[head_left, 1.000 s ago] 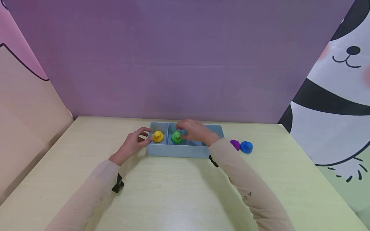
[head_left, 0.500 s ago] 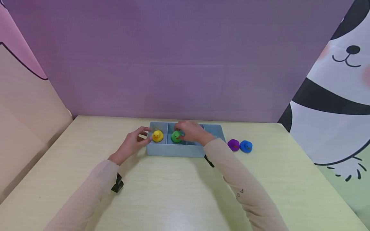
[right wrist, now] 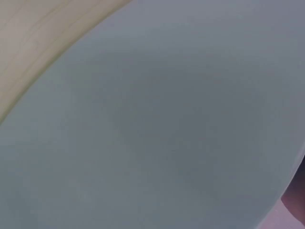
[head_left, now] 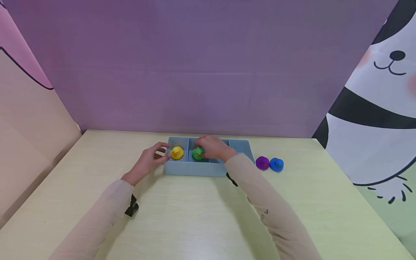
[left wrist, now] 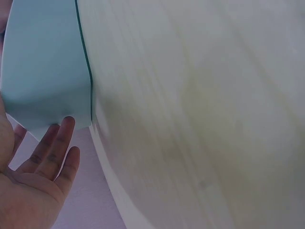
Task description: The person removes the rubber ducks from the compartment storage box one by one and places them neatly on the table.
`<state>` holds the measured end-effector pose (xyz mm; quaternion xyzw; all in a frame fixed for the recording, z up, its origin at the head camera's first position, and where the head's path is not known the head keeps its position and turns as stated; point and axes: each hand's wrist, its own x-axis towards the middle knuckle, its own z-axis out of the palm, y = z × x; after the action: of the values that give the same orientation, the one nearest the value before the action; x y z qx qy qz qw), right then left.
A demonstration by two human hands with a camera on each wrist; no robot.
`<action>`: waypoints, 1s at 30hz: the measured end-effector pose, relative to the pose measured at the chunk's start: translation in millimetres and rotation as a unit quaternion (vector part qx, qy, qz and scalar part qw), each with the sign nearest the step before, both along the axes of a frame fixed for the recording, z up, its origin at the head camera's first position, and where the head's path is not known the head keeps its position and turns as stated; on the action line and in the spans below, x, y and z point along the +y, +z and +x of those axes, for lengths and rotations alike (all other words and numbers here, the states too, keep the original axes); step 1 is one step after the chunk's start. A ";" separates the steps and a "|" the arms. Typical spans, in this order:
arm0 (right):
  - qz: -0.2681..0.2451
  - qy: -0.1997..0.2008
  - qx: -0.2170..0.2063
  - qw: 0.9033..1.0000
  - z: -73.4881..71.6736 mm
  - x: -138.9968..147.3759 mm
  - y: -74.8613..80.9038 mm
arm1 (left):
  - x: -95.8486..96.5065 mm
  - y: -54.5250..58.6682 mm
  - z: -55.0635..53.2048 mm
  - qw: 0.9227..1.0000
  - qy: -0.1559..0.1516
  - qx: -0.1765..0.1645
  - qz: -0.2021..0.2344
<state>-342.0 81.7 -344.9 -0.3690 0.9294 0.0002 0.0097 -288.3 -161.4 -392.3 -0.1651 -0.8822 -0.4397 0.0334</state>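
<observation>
A light blue divided tray point(head_left: 195, 169) stands near the table's back edge. Its leftmost compartment holds a yellow rubber duck point(head_left: 177, 152). In the compartment beside it sits a green rubber duck point(head_left: 197, 153), pinched between the thumb and fingers of my right hand point(head_left: 212, 147), which partly covers it. My left hand point(head_left: 150, 159) is at the tray's left end, its loosely bent fingers point(left wrist: 61, 143) touching or nearly touching the end wall in the left wrist view. The right wrist view is filled by the tray wall point(right wrist: 167, 119); only a sliver of a finger shows at its right edge.
To the right of the tray, a purple rubber duck point(head_left: 262, 163) and a blue rubber duck point(head_left: 277, 164) sit side by side on the pale wooden table point(head_left: 188, 216). A purple backdrop point(head_left: 201, 72) rises behind the table.
My right hand has shifted slightly left and down, and its thumb and fingers have closed round the green duck. The purple duck has come into full view. My left hand has stayed put.
</observation>
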 end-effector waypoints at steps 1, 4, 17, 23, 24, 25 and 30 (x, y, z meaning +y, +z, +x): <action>-0.001 0.000 -0.002 1.000 0.1 -0.5 0.2 | -0.1 0.0 -0.1 1.000 0.000 0.000 0.000; 0.003 -0.004 -0.009 1.000 -0.2 -1.8 0.0 | 0.0 -0.3 -0.4 1.000 -0.001 0.002 0.004; 0.026 -0.030 -0.026 0.999 -0.2 -5.3 -0.3 | 0.8 1.6 2.0 1.000 -0.002 0.002 -0.004; 0.030 -0.034 -0.026 0.999 -0.3 -5.6 -0.4 | 1.5 1.5 1.9 1.000 -0.001 -0.001 -0.011; 0.030 -0.033 -0.025 0.999 -0.3 -5.6 -0.3 | 1.6 1.5 1.9 1.000 -0.001 -0.001 -0.011; 0.029 -0.032 -0.023 0.999 -0.2 -5.5 -0.2 | 1.6 1.4 1.8 1.000 -0.001 -0.001 -0.011; 0.020 -0.022 -0.014 0.999 0.6 -3.8 0.2 | 1.4 0.3 1.2 1.000 -0.002 -0.004 -0.004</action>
<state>-341.4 77.9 -344.7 -0.3480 0.9369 0.0134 0.0304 -287.1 -160.1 -392.0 -0.1649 -0.8838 -0.4370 0.0283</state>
